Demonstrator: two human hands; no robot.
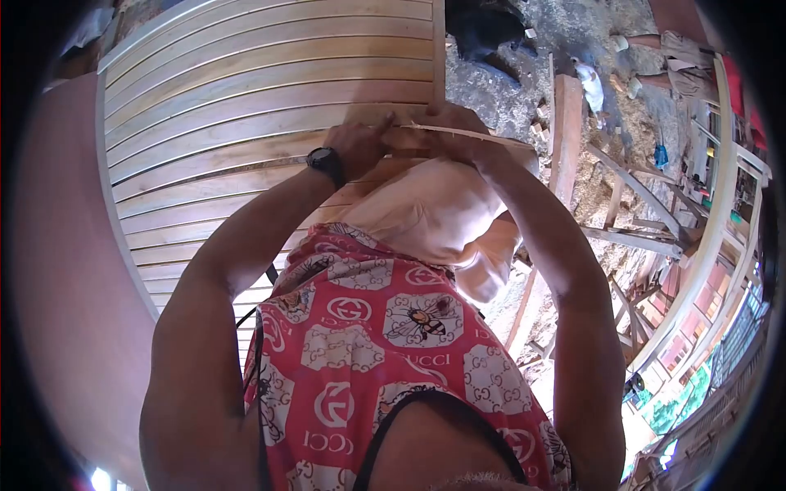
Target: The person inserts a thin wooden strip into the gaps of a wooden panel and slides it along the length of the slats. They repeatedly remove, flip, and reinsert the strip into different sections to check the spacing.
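A large slatted wooden panel [270,82] lies in front of me, its pale slats running side to side within a frame. My left hand [358,147], with a dark watch on the wrist, rests near the panel's right part, its index finger extended toward a thin wooden strip [446,129]. Around that strip, near the panel's right edge, the fingers of my right hand [455,135] are curled. The strip reaches rightward over my right wrist. Shadow partly hides the fingertips of both hands.
A smooth brownish surface [74,229] rises at the left. Wooden planks [566,135] and crossed timbers [655,196] stand over the littered ground at right. Parts of other people [684,61] show at the upper right. A dark shape [483,29] lies beyond the panel.
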